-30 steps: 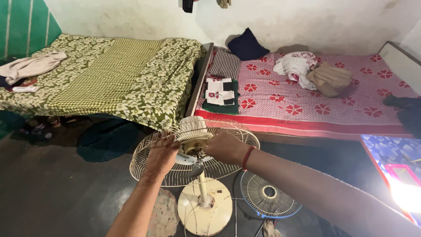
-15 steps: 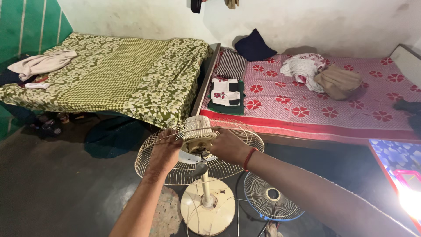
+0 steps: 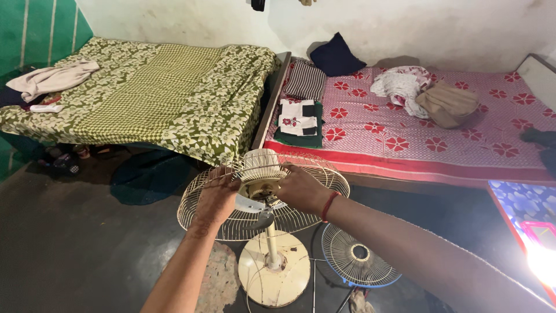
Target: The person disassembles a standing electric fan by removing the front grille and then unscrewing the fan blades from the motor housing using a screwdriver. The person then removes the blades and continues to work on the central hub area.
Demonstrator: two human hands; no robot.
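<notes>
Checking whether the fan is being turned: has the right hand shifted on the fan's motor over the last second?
No: the right hand stays beside the motor, above the round base.

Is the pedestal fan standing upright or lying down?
Upright: the fan stands on its round base, pole vertical, both hands on its head.

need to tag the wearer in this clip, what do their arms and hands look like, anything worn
Both forearms are bare, with no sleeves or gloves in view. The right hand has a red thread band around its wrist. The left hand shows no ring, watch or band.
</notes>
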